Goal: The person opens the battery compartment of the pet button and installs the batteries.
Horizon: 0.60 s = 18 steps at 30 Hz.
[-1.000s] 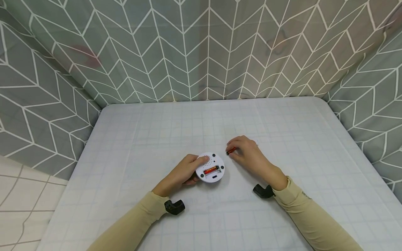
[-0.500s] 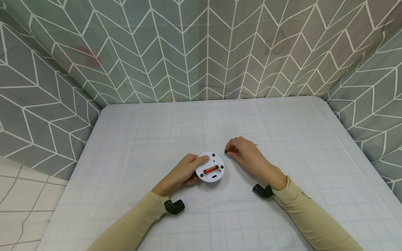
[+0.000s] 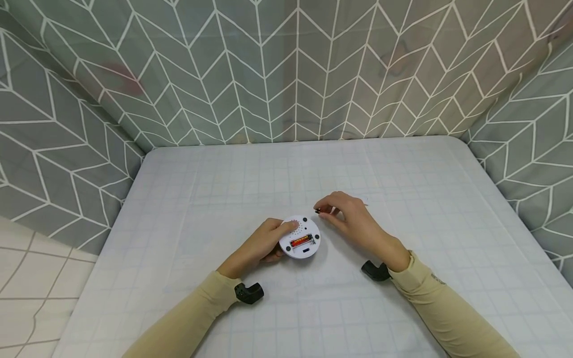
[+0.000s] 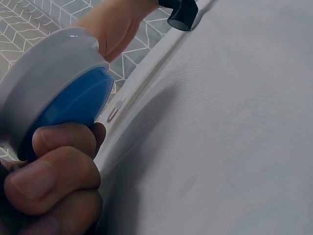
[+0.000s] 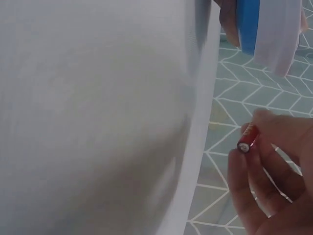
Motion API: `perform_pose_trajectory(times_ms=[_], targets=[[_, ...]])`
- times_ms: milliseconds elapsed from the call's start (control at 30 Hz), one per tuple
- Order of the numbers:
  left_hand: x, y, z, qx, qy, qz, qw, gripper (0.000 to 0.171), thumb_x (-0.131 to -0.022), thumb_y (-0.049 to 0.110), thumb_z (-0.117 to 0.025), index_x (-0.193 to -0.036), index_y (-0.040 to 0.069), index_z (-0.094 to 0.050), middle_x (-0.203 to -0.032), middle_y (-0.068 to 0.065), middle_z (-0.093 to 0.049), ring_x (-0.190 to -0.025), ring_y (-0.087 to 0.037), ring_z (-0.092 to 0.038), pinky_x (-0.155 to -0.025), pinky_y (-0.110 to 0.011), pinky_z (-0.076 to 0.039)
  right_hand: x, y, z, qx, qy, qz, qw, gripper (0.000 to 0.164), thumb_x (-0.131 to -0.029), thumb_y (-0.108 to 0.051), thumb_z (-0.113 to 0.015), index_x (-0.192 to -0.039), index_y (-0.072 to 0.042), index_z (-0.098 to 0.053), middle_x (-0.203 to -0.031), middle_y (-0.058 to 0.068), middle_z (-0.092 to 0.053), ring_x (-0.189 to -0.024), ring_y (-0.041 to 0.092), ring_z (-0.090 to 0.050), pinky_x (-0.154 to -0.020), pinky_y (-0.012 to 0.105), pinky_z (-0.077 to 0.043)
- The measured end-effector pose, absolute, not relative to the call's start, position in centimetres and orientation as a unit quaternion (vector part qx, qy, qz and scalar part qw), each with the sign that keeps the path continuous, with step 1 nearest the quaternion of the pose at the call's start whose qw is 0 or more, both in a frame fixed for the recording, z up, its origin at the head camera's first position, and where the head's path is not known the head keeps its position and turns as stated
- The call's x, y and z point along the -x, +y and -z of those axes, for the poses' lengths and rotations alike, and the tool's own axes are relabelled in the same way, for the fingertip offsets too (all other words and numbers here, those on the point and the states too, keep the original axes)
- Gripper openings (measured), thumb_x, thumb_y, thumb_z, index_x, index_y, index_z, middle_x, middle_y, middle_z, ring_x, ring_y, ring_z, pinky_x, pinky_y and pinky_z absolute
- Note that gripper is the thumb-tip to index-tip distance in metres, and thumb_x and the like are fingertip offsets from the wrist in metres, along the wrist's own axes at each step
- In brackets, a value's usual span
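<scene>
My left hand (image 3: 270,241) grips a round white device (image 3: 295,251), its thumb on the speckled underside and its fingers curled beneath. The left wrist view shows a blue part (image 4: 78,100) on the device's other face, against the fingers. A red battery (image 3: 301,241) lies in the open compartment, beside a bare slot with a metal contact. My right hand (image 3: 351,214) pinches a second red battery (image 5: 248,138) between thumb and fingertips, just right of the device and apart from it. Only one end of that battery shows in the head view.
A white cloth with a faint grid covers the table (image 3: 246,184). Just behind the right hand lies a small pale piece (image 3: 366,204), too small to make out. Grey patterned curtains (image 3: 286,74) hang round the back and sides. Black wrist cameras (image 3: 248,293) sit on both wrists.
My right hand has shifted slightly left and away from me, and the battery in its fingers has turned so that less of its red side shows. The left hand and device stay nearly still.
</scene>
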State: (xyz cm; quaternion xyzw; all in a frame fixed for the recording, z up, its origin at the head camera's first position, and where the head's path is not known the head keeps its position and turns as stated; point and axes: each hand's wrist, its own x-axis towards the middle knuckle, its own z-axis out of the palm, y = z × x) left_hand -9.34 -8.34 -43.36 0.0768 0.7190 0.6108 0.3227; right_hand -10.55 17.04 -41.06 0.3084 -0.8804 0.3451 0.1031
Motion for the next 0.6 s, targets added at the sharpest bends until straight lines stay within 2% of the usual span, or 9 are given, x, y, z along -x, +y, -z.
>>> perform_pose_trajectory(times_ms=[333, 600], targets=[[9.5, -8.3, 43.3, -0.084, 0.714, -0.614, 0.326, 0.052, -0.093, 0.056, -0.058, -0.094, 0.004, -0.066, -0.056, -0.002, -0.052, -0.039, -0.012, -0.031, -0.036, -0.023, -0.024, 10.1, 16.7, 39.9, -0.325, -0.86, -0.368, 0.14, 0.02, -0.087, -0.009, -0.076, -0.106, -0.015, -0.071, -0.098, -0.005, -0.07, -0.083, 0.006, -0.065, -0.071, 0.029, -0.057], [9.5, -8.5, 43.4, -0.09, 0.713, -0.614, 0.327, 0.05, -0.094, 0.053, -0.058, -0.095, 0.004, -0.067, -0.055, -0.001, -0.05, -0.039, -0.012, -0.032, -0.036, -0.022, -0.023, 9.1, 15.9, 39.2, -0.359, -0.844, -0.377, 0.127, 0.021, -0.088, -0.014, -0.076, -0.108, -0.017, -0.071, -0.101, -0.009, -0.068, -0.086, 0.003, -0.064, -0.074, 0.028, -0.055]])
